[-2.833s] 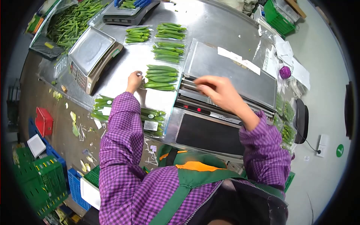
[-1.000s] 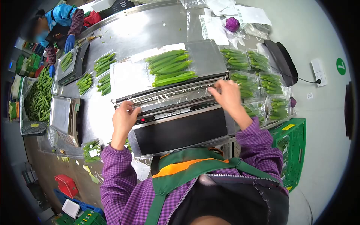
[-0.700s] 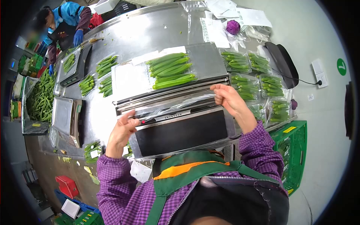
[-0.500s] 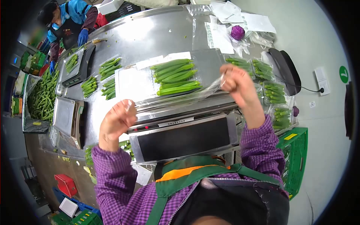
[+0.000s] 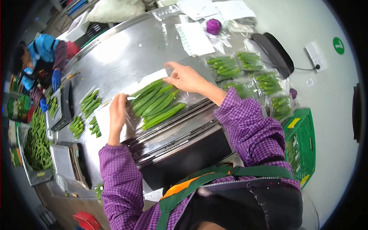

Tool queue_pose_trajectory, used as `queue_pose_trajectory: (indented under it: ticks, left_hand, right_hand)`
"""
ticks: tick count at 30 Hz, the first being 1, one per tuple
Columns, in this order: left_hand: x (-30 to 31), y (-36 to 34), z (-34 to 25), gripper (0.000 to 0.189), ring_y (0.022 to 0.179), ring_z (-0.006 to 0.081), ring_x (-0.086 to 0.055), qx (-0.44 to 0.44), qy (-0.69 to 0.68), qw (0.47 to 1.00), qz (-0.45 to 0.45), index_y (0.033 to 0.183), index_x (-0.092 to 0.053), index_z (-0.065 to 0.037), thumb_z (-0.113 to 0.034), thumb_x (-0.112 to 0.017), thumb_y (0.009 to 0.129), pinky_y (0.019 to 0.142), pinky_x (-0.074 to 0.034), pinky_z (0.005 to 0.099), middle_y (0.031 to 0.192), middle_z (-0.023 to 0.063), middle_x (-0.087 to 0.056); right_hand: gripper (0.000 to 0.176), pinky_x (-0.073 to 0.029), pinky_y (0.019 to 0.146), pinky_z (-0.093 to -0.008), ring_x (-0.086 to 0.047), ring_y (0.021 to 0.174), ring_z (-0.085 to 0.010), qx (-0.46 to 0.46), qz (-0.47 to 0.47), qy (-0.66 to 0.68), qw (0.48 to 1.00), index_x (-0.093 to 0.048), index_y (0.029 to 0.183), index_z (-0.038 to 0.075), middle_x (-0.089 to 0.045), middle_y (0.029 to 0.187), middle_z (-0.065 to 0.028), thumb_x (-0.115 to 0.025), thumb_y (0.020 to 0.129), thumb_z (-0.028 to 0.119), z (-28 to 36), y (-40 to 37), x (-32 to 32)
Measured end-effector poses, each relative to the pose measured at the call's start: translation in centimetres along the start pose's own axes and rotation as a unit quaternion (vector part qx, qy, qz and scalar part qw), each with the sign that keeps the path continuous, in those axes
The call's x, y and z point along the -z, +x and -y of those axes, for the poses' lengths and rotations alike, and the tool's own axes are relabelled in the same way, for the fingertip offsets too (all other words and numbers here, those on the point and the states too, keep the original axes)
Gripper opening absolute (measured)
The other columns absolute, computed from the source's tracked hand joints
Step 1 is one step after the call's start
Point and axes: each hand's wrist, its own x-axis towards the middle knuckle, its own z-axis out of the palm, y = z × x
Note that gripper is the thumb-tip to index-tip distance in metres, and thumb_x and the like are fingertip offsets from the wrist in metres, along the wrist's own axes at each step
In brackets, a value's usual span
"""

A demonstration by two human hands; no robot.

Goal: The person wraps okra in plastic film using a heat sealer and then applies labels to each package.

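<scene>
A tray of long green okra-like pods [image 5: 157,103] lies under clear film on the wrapping machine [image 5: 184,153]. At the tray's left end is my left hand [image 5: 118,113], fingers close together and bent against the film edge; what it grips is too small to make out. My right hand [image 5: 184,78] is over the tray's upper right corner, its thumb and fingers apart, fingertips at the pods' upper end. White paper [image 5: 153,78] shows behind the tray.
Wrapped green packs [image 5: 268,82] and a green crate [image 5: 306,145] are at right. A purple cabbage [image 5: 213,26] sits on papers at the back. Scales [image 5: 69,163], small trays [image 5: 91,102] and a bin of green beans [image 5: 38,143] stand left, near a co-worker with blue gloves [image 5: 56,79].
The stretched film has come down over the pods. My right hand moved left and opened from its pinch; my left hand moved to the tray's end. The whole view has turned.
</scene>
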Motion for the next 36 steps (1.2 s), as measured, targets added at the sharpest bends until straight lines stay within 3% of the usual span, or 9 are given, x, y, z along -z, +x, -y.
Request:
queue_pose_trajectory:
  ticks: [3,7,12,15,22,26,27,31,36]
  left_hand:
    - [0.6,-2.4,-0.2,0.04,0.07,0.0087,-0.052,0.108,-0.168,0.977,0.076,0.107,-0.053,-0.002,-0.04,-0.042,0.096,0.062,-0.044,0.0214,0.079,0.0023,-0.055]
    - [0.3,-6.0,-0.6,0.044,0.077,0.016,-0.061,0.152,-0.259,0.951,0.075,0.11,-0.05,-0.001,-0.042,-0.039,0.096,0.065,-0.052,0.0307,0.085,0.006,-0.057]
    - [0.1,-13.3,-3.6,0.041,0.068,0.022,-0.061,0.207,-0.321,0.92,0.091,0.103,-0.048,-0.001,-0.04,-0.035,0.097,0.065,-0.055,0.0387,0.076,0.0059,-0.052]
    - [-0.1,-19.4,-3.1,0.042,0.069,0.0246,-0.062,0.31,-0.36,0.873,0.108,0.105,-0.049,-0.003,-0.042,-0.037,0.096,0.062,-0.055,0.0405,0.072,0.0044,-0.049]
    - [-3.5,-23.4,-0.1,0.037,0.075,0.0271,-0.064,0.403,-0.36,0.83,0.14,0.1,-0.047,-0.006,-0.042,-0.042,0.095,0.066,-0.056,0.0431,0.082,0.0064,-0.052]
    - [-3.8,-26.1,0.7,0.039,0.073,0.0248,-0.063,0.419,-0.373,0.808,0.179,0.098,-0.049,-0.001,-0.039,-0.043,0.095,0.066,-0.055,0.037,0.08,0.0083,-0.052]
    - [-4.4,-27.4,2.2,0.037,0.062,0.0153,-0.057,0.406,-0.326,0.842,0.14,0.092,-0.053,-0.003,-0.039,-0.043,0.096,0.055,-0.049,0.0292,0.073,0.0048,-0.052]
    - [-4.7,-31.2,1.4,0.038,0.041,0.0028,-0.033,0.351,-0.171,0.921,0.016,0.078,-0.053,-0.007,-0.039,-0.044,0.096,0.036,-0.025,0.021,0.052,-0.0055,-0.04]
    - [-5.7,-32.2,2.9,0.028,0.036,0.002,-0.026,0.319,-0.256,0.9,-0.151,0.078,-0.054,-0.009,-0.032,-0.05,0.094,0.031,-0.02,0.0209,0.047,-0.0082,-0.032]
  right_hand:
    - [0.053,-0.046,0.082,-0.0391,-0.059,0.096,-0.0365,0.055,0.03,0.024,0.998,-0.051,0.117,-0.004,-0.062,0.102,-0.0237,-0.047,0.091,0.043,-1.7,-0.4,-0.8]
    - [0.05,-0.044,0.076,-0.0378,-0.058,0.083,-0.0256,0.006,0.109,0.124,0.986,-0.053,0.106,-0.004,-0.06,0.084,-0.0172,-0.042,0.095,0.043,-0.5,-3.6,0.4]
    - [0.043,-0.041,0.042,-0.0274,-0.051,0.048,-0.0138,-0.052,0.185,0.207,0.959,-0.049,0.092,0.0,-0.056,0.067,-0.0069,-0.034,0.098,0.04,2.6,-11.0,1.6]
    - [0.043,-0.046,0.042,-0.026,-0.061,0.058,-0.0164,-0.133,0.26,0.247,0.924,-0.045,0.102,-0.002,-0.057,0.082,-0.0117,-0.034,0.098,0.039,2.4,-16.3,1.0]
    - [0.045,-0.049,0.04,-0.0252,-0.065,0.065,-0.0175,-0.196,0.294,0.252,0.901,-0.04,0.114,-0.005,-0.06,0.082,-0.0141,-0.035,0.098,0.037,-2.5,-21.1,-3.9]
    - [0.047,-0.052,0.045,-0.0272,-0.065,0.068,-0.0196,-0.242,0.32,0.241,0.883,-0.046,0.11,-0.005,-0.061,0.085,-0.0178,-0.039,0.096,0.039,-2.4,-23.3,-4.1]
    - [0.046,-0.053,0.047,-0.0276,-0.065,0.069,-0.0201,-0.258,0.347,0.204,0.878,-0.047,0.107,-0.006,-0.062,0.084,-0.0178,-0.041,0.096,0.038,-2.7,-24.1,-4.5]
    - [0.023,-0.049,0.051,-0.0246,-0.061,0.063,-0.014,-0.279,0.145,0.355,0.88,-0.058,0.087,-0.004,-0.061,0.073,-0.0075,-0.053,0.091,0.019,-4.3,-28.6,-5.5]
    - [0.021,-0.043,0.05,-0.023,-0.054,0.055,-0.0094,-0.327,0.0,0.276,0.904,-0.06,0.087,-0.002,-0.058,0.069,-0.0055,-0.053,0.091,0.018,-3.2,-30.3,-6.0]
